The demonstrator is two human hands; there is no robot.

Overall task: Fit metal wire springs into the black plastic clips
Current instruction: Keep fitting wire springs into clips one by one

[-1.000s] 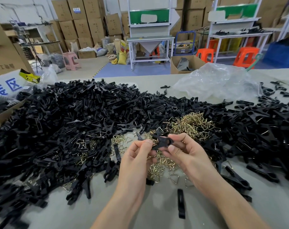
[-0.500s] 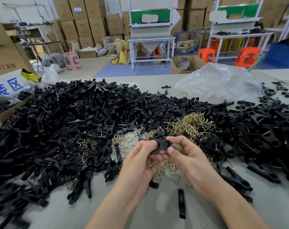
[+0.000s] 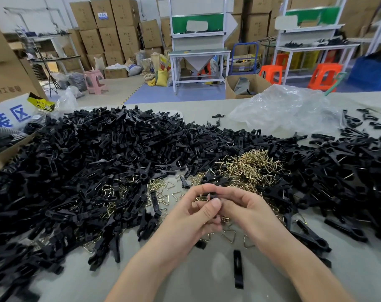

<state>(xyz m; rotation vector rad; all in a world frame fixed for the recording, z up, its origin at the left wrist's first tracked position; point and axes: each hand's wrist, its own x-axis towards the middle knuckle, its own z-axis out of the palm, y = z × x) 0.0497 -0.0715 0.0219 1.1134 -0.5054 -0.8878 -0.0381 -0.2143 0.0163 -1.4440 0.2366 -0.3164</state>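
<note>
Black plastic clip halves (image 3: 93, 162) lie heaped across the left and middle of a grey table (image 3: 185, 277), a loose stock within easy reach. Just right of that heap, toward the centre, brass-coloured wire springs (image 3: 250, 166) form a smaller mound, with stray ones scattered on the bare surface nearer the person. Below the mound, the left hand (image 3: 191, 216) and right hand (image 3: 248, 212) meet close together above the table. The fingers of both are curled shut around one small black clip (image 3: 213, 196), the left thumb pressing on it from below, probably to steady it while a spring is seated. Whether a spring is already inside cannot be seen. One single clip piece (image 3: 238, 269) lies alone on the table between the forearms. Further right, more clips (image 3: 348, 171) spread out, probably finished ones, since wire shows in several. Behind them sits a crumpled clear plastic bag (image 3: 287, 110).
</note>
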